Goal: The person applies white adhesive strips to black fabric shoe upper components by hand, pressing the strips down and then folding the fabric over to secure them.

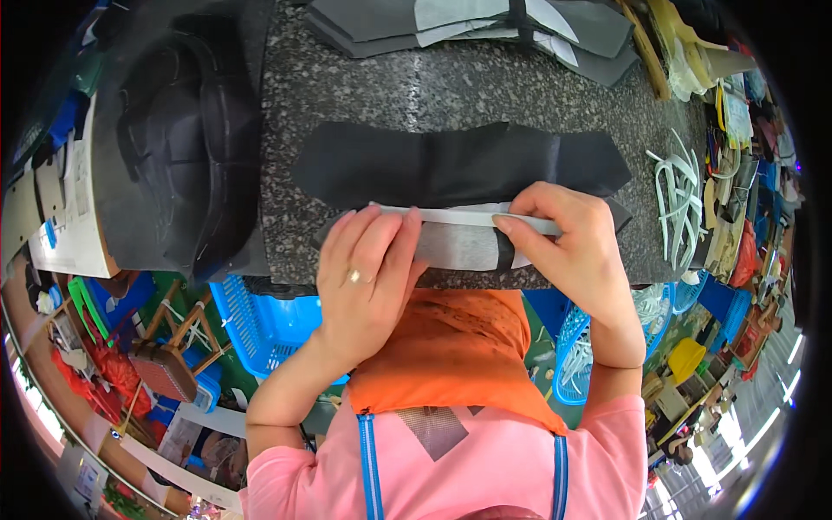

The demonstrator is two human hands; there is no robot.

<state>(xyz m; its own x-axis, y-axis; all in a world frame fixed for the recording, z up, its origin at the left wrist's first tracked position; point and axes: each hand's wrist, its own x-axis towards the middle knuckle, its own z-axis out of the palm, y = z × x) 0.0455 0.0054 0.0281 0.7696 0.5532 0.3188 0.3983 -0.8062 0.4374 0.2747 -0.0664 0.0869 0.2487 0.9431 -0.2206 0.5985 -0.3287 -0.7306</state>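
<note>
Across the middle of the view runs a speckled grey stone worktop point(485, 95), seen from above. On its left lies a large pile of black moulded pieces point(178, 139). At the far edge sits a stack of grey and white cut sheets point(485, 26). A long black fabric piece point(459, 163) lies flat along the centre of the worktop. To the right rests a bundle of white plastic strips point(680, 204). Below the worktop edge stand blue plastic baskets point(260, 325). Nearest the person lies a grey fabric piece point(464, 247), with a narrow white strip point(468, 217) along its top edge. The left hand point(368, 273) presses flat on both, fingers together. The right hand point(568, 247) pinches the strip's right end between thumb and fingertips.
</note>
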